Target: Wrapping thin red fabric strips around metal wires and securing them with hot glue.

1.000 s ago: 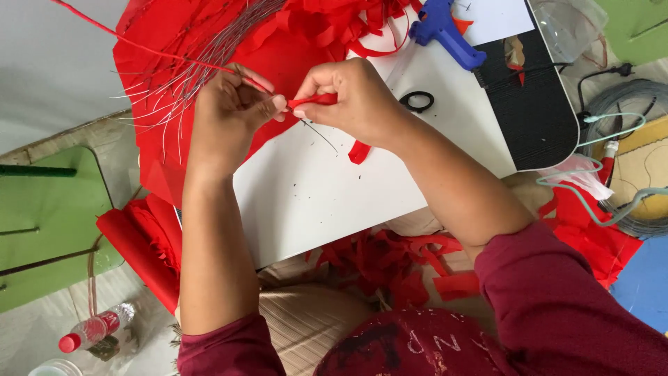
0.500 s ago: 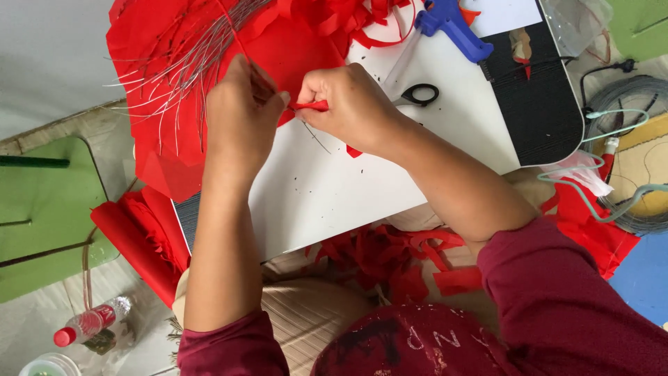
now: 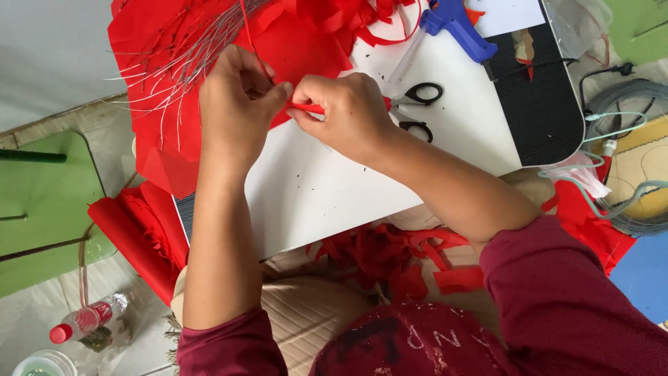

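White board [image 3: 334, 188] on lap, red paper sheets [image 3: 292, 42] over far edge. Wire bundle [image 3: 181, 66] lies loose on sheets, near left hand. Scissors [image 3: 417, 104] just beside right wrist, glue gun [image 3: 456, 21] beyond.

Left hand [image 3: 236, 104] pinches thin red stem [image 3: 249, 31]. Right hand [image 3: 348, 111] clenched on red strip [image 3: 306, 108], at fingertips where hands meet.

Risks, judged:
- strip tears if pulled hard;
- wrap slackens if pinch eases;
- loose wire ends may prick fingers;
- elbow may knock scissors.

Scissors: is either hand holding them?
No. The black-handled scissors lie on the white board, beside the right hand, untouched.
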